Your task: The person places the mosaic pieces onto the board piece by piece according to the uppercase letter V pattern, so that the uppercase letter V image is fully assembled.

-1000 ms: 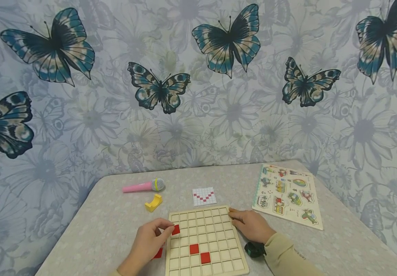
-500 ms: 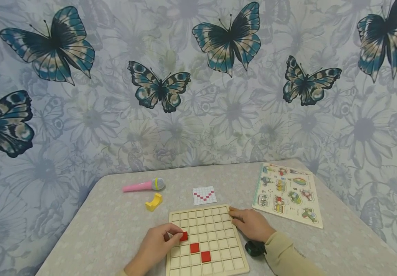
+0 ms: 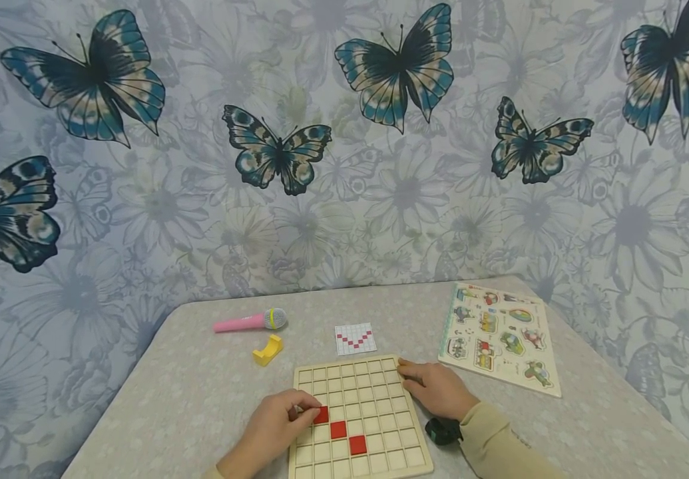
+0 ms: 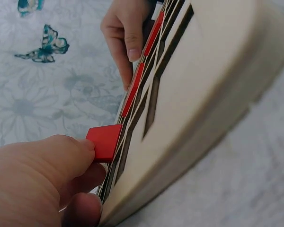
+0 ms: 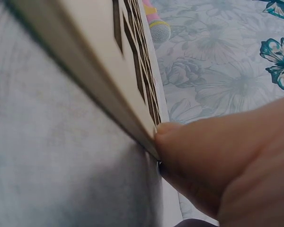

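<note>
A square wooden grid board (image 3: 371, 402) lies on the table in the head view. Two red square tiles sit in its cells: one red tile (image 3: 338, 430) and, nearer me, another red tile (image 3: 357, 445). Between thumb and fingers, my left hand (image 3: 281, 422) pinches a third red tile (image 4: 104, 142); the left wrist view shows it tilted, its lower edge at the grid. My right hand (image 3: 440, 390) holds the board's far right corner, thumb (image 5: 173, 135) against the edge in the right wrist view. Its other fingers are partly hidden there.
A small card (image 3: 355, 339) with a pink V pattern lies beyond the board. Back left are a pink toy microphone (image 3: 250, 322) and a yellow curved piece (image 3: 268, 350). A picture puzzle board (image 3: 500, 339) lies at right. A patterned wall (image 3: 344, 233) rises behind the table.
My left hand has moved right and a little nearer with its red tile, from the board's left edge to a cell diagonal to the placed tiles. My right hand stays at the corner.
</note>
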A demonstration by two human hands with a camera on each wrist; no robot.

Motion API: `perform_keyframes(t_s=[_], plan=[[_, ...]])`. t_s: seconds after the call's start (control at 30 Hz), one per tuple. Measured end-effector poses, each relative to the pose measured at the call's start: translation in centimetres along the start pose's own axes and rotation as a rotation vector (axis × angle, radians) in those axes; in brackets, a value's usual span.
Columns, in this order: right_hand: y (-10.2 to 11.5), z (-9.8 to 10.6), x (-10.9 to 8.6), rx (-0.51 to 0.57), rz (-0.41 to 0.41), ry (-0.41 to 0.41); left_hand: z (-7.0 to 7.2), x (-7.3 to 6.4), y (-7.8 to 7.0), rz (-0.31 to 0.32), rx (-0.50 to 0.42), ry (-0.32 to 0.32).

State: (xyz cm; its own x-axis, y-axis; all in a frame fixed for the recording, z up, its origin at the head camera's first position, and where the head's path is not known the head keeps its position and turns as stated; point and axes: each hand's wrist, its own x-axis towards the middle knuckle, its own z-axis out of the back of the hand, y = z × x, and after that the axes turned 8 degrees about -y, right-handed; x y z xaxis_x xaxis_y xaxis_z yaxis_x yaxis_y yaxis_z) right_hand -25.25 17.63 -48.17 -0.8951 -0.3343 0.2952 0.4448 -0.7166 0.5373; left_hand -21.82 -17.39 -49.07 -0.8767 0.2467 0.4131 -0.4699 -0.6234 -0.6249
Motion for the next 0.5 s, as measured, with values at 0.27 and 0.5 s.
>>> perform_keyframes(t_s=[0.27, 0.5], plan=[[0.01, -0.03, 0.01, -0.003, -0.002, -0.002, 0.09, 0.07, -0.03, 0.005, 0.015, 0.009], [0.3, 0.2, 0.03, -0.004, -0.007, 0.007, 0.32, 0.34, -0.09, -0.011, 0.068, 0.045]])
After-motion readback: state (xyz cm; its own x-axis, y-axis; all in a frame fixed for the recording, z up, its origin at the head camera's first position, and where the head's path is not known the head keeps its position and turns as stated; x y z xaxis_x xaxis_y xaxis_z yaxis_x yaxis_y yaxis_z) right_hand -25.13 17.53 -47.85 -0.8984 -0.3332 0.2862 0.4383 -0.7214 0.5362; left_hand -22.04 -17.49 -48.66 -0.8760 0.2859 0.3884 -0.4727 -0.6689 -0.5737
